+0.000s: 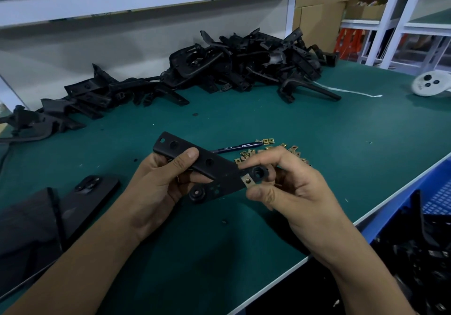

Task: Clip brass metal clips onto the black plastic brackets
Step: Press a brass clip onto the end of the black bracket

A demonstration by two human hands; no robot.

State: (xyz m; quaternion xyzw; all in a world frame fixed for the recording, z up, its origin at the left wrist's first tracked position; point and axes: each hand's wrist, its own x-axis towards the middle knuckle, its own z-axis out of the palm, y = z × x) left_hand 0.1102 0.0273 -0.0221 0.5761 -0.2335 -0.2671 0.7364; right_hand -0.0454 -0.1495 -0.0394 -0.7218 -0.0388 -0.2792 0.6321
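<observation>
Clip going onto the bracket

Our left hand [156, 183] grips the stiff, light bracket [207, 166] mid-length; our right hand [288, 188] pinches the small, springy clip [248, 181] by its edges.

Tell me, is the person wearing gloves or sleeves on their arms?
No. The left hand and the right hand are both bare, with no gloves. Both forearms are bare too, with no sleeves, watch or bracelet showing. The fingernails are short and plain.
</observation>
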